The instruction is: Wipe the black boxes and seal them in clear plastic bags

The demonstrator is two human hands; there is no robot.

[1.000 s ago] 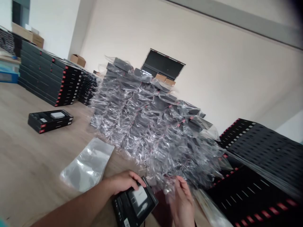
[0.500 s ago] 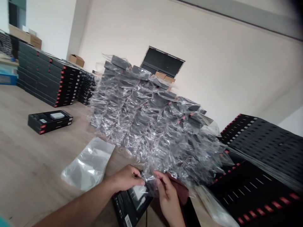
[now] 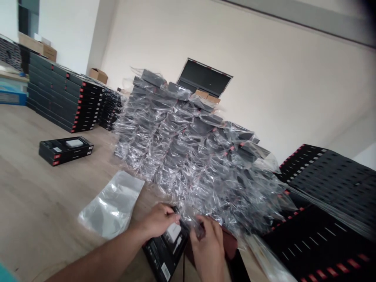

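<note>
A black charger box (image 3: 169, 250), printed with a white plug and cable, lies slanted at the front of the table. My left hand (image 3: 160, 221) is closed at its far end, thumb on top and the other fingertips partly hidden. Crumpled clear plastic bag (image 3: 190, 217) film stretches between both hands. On the right side, my right hand (image 3: 208, 244) pinches this film between curled fingers and thumb. Beneath and beside the right hand is a maroon item (image 3: 230, 243), mostly covered, its kind unclear.
A large pile of plastic-wrapped boxes (image 3: 188, 145) rises just beyond my hands. Flat clear bags (image 3: 113, 205) lie to the left, with a small stack of charger boxes (image 3: 66, 150) farther off. Black boxes (image 3: 320, 239) crowd the right; a tall stack (image 3: 64, 100) stands back left.
My right hand's fingers have curled in and gathered the plastic film. The left hand stays at the box's far end. The whole view has shifted slightly.
</note>
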